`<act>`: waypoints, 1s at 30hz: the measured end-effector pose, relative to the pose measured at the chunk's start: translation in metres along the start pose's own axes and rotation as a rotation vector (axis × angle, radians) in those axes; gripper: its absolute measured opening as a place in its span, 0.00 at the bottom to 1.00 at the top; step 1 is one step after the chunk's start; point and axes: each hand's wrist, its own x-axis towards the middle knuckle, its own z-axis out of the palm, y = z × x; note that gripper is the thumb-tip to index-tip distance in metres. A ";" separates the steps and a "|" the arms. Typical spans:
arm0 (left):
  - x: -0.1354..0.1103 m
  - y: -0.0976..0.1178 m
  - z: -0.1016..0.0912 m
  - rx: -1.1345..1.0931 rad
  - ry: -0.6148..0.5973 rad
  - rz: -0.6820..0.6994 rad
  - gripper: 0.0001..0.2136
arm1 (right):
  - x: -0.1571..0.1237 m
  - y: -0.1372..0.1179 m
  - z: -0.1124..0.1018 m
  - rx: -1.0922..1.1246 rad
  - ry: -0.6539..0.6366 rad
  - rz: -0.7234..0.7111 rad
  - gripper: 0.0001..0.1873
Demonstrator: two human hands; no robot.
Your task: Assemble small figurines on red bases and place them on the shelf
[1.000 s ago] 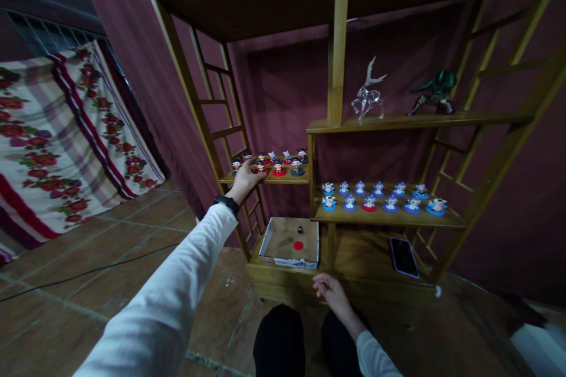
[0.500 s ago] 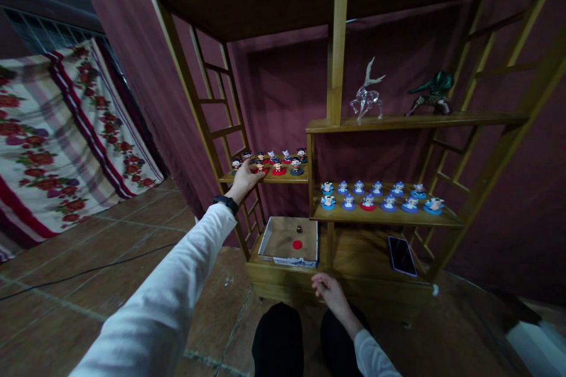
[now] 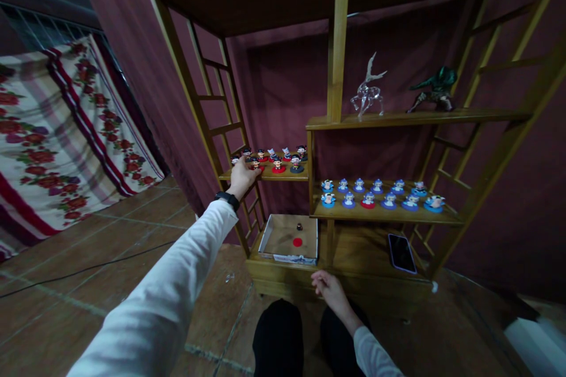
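Note:
My left hand [image 3: 244, 179] reaches to the left shelf, thumb and fingers closed around a small figurine [image 3: 256, 165] on a red base. Part of that figurine is hidden by the fingers. Right beside it on the same shelf stand another red-based figurine [image 3: 278, 165] and a dark-based figurine [image 3: 296, 164]. Behind these is a back row with more figurines, among them a grey one [image 3: 286, 154]. Low in front of the cabinet, above my knees, my right hand [image 3: 328, 290] hangs with loosely curled, slightly parted fingers and holds nothing.
An open cardboard box [image 3: 283, 237] on the bottom board holds a red disc [image 3: 298, 242] and a small dark piece [image 3: 299, 227]. Two rows of blue and purple figurines [image 3: 389, 201] line the right shelf. A phone [image 3: 402, 253] lies below; a glass deer [image 3: 368, 94] stands above.
My left hand has shifted slightly left with the red-based figurine, toward the shelf's left end. My right hand stays where it was.

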 end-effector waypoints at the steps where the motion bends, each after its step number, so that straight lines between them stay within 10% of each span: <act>1: -0.001 0.001 -0.002 0.022 0.012 0.004 0.30 | 0.001 0.003 0.000 -0.002 -0.002 -0.004 0.13; 30: -0.011 0.009 -0.011 0.177 0.122 -0.063 0.30 | 0.010 0.024 0.003 -0.047 -0.049 -0.040 0.12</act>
